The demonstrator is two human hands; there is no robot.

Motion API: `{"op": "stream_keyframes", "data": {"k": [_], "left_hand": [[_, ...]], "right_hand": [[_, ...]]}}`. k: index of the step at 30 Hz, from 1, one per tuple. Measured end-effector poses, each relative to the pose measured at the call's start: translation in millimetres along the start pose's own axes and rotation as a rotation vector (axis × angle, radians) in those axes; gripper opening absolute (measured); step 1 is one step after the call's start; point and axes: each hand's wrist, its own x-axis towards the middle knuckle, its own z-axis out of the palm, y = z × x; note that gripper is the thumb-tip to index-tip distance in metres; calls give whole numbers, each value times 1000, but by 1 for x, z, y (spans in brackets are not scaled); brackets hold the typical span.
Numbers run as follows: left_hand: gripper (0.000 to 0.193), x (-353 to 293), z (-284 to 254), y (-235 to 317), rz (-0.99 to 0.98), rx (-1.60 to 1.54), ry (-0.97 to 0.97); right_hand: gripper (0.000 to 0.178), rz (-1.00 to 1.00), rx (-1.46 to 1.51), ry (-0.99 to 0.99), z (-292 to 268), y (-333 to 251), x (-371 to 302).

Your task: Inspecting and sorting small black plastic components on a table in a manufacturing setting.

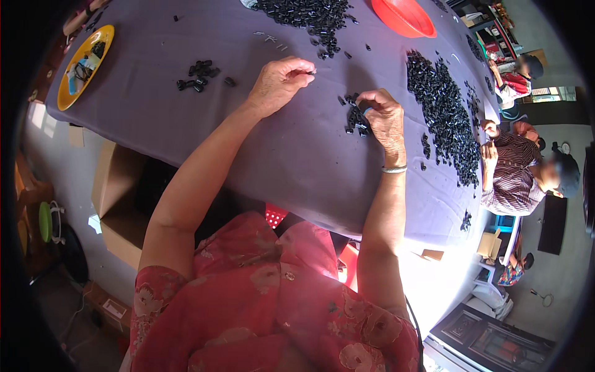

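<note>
My left hand [282, 85] is above the purple-grey tablecloth, its thumb and forefinger pinched together. Whatever tiny thing sits at those fingertips is too small to name. Beside a little pile of short black cylindrical pieces [354, 124], my right hand [385, 121] has its fingers curled closed. Something dark shows between its thumb and forefinger, partly hidden and hard to tell from the pile. Another small group of black pieces [197, 75] lies to the left of my left hand. Several thin pale slivers [271, 39] rest on the cloth beyond it.
Large heaps of black pieces spread at the right [443, 118] and far side [313, 18]. A red basin [406, 18] stands at the back, a yellow tray [105, 49] at the left. Below the table edge is an open cardboard box [118, 239]. Other people sit along the right side.
</note>
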Motion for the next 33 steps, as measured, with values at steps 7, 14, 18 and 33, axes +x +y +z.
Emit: {"op": "stream_keyframes", "data": {"k": [7, 14, 18, 33], "left_hand": [[14, 0, 0, 3, 10, 56, -13], [13, 3, 2, 0, 33, 42, -16], [12, -3, 0, -1, 78, 42, -3], [16, 0, 1, 1, 55, -35, -2]], "right_hand": [[27, -66, -209, -7, 8, -8, 2], [26, -227, -629, -33, 10, -25, 3], [25, -263, -696, -34, 13, -23, 1], [15, -94, 102, 39, 42, -47, 15]]}}
